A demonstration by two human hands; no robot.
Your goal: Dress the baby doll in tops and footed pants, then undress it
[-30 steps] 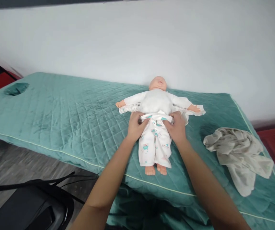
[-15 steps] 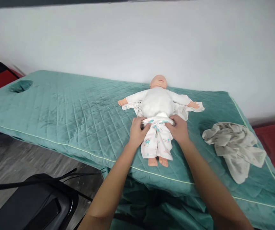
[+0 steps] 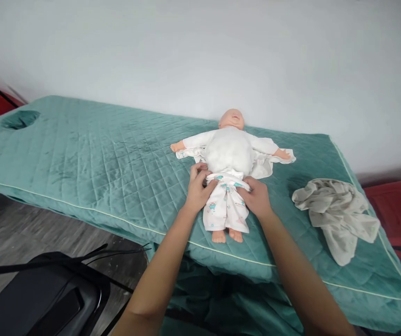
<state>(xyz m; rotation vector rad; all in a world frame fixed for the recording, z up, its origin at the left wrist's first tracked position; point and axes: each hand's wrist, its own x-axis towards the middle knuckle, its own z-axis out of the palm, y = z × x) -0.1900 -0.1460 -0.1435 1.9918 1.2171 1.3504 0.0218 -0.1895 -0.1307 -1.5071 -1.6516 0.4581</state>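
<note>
Teal quilted padding covers the one massage bed (image 3: 99, 158), the largest thing in view; its near piped edge runs just below the doll's feet, close under both hands, and its far edge meets the white wall just beyond the doll's head. Left of the grip the padding lies bare and wide as far as the single face hole (image 3: 20, 119); right of the grip there is a narrower bare strip before one crumpled grey-beige cloth (image 3: 336, 214), which lies well apart from the hands and near the bed's right end.

One baby doll (image 3: 230, 149) lies on its back, arms spread, directly beyond the hands, with a printed white garment (image 3: 266, 163) opened out under its torso. One pair of white printed trousers (image 3: 225, 210) covers its legs, two bare feet showing at the hems.

Two hands work at the waistband: the left hand (image 3: 197, 189) pinches the trousers' left side at the waist, fingers curled on the fabric, and the right hand (image 3: 256, 198) pinches the right side likewise.
</note>
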